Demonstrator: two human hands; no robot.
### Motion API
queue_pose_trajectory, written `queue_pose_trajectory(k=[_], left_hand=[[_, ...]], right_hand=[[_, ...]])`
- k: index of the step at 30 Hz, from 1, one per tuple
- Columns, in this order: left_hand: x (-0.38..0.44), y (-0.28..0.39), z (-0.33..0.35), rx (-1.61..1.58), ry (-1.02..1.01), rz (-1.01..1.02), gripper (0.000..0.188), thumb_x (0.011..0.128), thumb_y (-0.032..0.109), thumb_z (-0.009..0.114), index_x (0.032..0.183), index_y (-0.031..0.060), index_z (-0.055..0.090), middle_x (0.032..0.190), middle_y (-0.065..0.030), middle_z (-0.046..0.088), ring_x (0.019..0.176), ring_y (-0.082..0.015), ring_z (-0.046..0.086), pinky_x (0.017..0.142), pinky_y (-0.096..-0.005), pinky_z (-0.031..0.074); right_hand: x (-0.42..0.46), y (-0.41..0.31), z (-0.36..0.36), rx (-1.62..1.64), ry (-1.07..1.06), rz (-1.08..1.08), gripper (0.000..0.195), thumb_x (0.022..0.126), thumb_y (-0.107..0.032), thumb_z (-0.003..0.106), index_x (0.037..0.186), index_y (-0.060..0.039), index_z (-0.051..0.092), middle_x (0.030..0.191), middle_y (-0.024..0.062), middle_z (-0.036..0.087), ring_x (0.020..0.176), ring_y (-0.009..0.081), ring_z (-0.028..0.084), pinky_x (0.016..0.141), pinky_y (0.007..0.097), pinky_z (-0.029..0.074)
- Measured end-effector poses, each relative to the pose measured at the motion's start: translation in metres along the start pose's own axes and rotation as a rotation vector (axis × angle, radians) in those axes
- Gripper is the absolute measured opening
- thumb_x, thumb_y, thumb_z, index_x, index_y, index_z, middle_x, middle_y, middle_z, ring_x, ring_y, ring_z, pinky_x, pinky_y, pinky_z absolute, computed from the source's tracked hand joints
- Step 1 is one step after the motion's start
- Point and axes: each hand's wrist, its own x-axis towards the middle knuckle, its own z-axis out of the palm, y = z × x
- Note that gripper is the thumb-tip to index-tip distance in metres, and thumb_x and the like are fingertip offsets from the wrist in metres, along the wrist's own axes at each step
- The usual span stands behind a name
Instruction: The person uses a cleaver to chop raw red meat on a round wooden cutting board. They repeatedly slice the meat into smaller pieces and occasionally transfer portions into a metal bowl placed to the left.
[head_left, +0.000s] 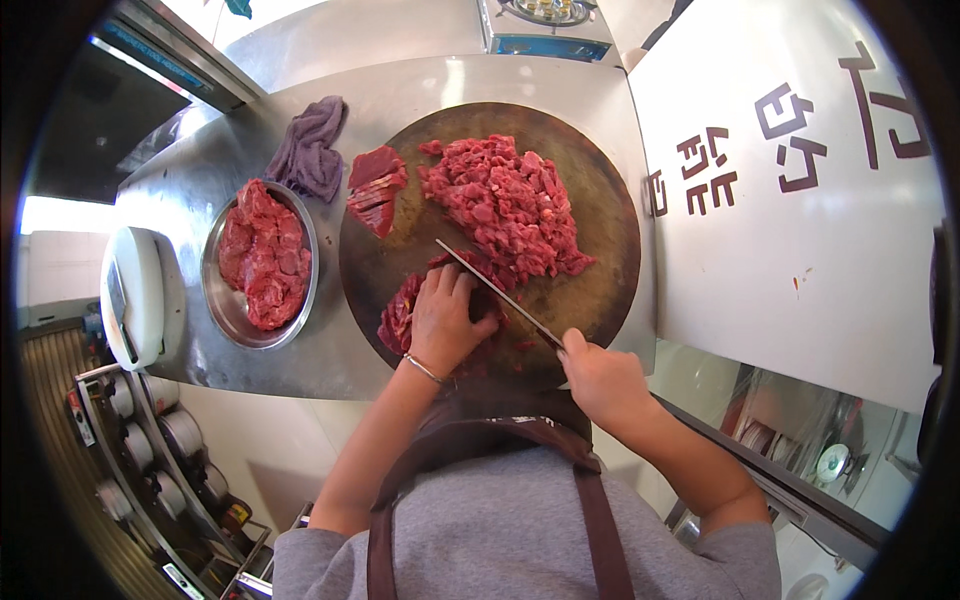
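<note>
My right hand (607, 379) grips the handle of a kitchen knife (499, 292), whose thin blade slants up and left across the round wooden chopping board (611, 202). Pressed beside the blade, my left hand (446, 319) holds down a piece of raw red meat (395, 319), partly hidden under the fingers. Beyond the blade lies a large heap of diced raw meat (502, 202). A partly sliced block of meat (376, 187) rests at the board's upper left. Left of the board, an oval steel bowl (313, 281) holds large raw meat pieces (262, 259).
A purple cloth (311, 150) lies behind the bowl on the steel table (176, 217). Farther left, a thick white cutting board (142, 277) carries another knife (118, 300). A white panel (727, 277) with writing borders the right side. A gas stove (551, 46) stands at the far end.
</note>
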Motion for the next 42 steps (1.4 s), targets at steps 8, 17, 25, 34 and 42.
queue_pose_trajectory(k=[8, 17, 25, 34, 42], left_hand=[[-0.003, -0.012, 0.002, -0.093, -0.055, 0.013, 0.043, 0.061, 0.018, 0.073, 0.097, 0.0016, 0.056, 0.107, -0.0152, 0.053, 0.104, -0.0343, 0.049, 0.091, -0.0421, 0.044], [-0.011, -0.006, -0.004, -0.051, 0.004, 0.0, 0.044, 0.063, 0.019, 0.074, 0.097, 0.0012, 0.053, 0.107, -0.0166, 0.05, 0.103, -0.0366, 0.047, 0.089, -0.0437, 0.045], [-0.008, -0.008, -0.003, -0.09, -0.104, -0.005, 0.043, 0.063, 0.017, 0.073, 0.097, 0.0016, 0.053, 0.106, -0.0166, 0.05, 0.104, -0.0356, 0.048, 0.09, -0.0424, 0.045], [-0.025, -0.012, -0.001, -0.073, 0.02, 0.008, 0.043, 0.063, 0.017, 0.073, 0.098, 0.0005, 0.053, 0.107, -0.0166, 0.05, 0.103, -0.0373, 0.047, 0.088, -0.0439, 0.045], [-0.02, -0.008, -0.005, -0.098, -0.033, 0.016, 0.04, 0.063, 0.012, 0.07, 0.097, 0.0011, 0.052, 0.106, -0.0153, 0.05, 0.102, -0.035, 0.048, 0.085, -0.0419, 0.047]], right_hand=[[0.049, 0.019, 0.036, 0.135, 0.121, 0.035, 0.018, 0.093, -0.024, 0.051, 0.095, -0.0073, 0.045, 0.065, 0.0186, 0.061, 0.062, 0.0407, 0.061, 0.055, 0.0523, 0.047], [-0.005, 0.001, -0.01, 0.019, -0.006, 0.012, 0.021, 0.092, -0.024, 0.055, 0.091, -0.0068, 0.044, 0.06, 0.0158, 0.06, 0.057, 0.0393, 0.06, 0.049, 0.0505, 0.044], [0.064, -0.003, 0.052, 0.128, 0.185, -0.015, 0.022, 0.092, -0.024, 0.055, 0.094, -0.0057, 0.044, 0.063, 0.0165, 0.061, 0.058, 0.0402, 0.061, 0.052, 0.0521, 0.045], [-0.002, -0.01, -0.014, 0.018, -0.08, 0.006, 0.021, 0.093, -0.026, 0.054, 0.094, -0.0071, 0.043, 0.062, 0.0158, 0.061, 0.058, 0.0396, 0.06, 0.05, 0.0512, 0.045], [0.072, 0.002, 0.053, 0.194, 0.212, -0.038, 0.022, 0.092, -0.026, 0.055, 0.094, -0.006, 0.045, 0.064, 0.016, 0.062, 0.059, 0.0396, 0.061, 0.052, 0.0509, 0.046]])
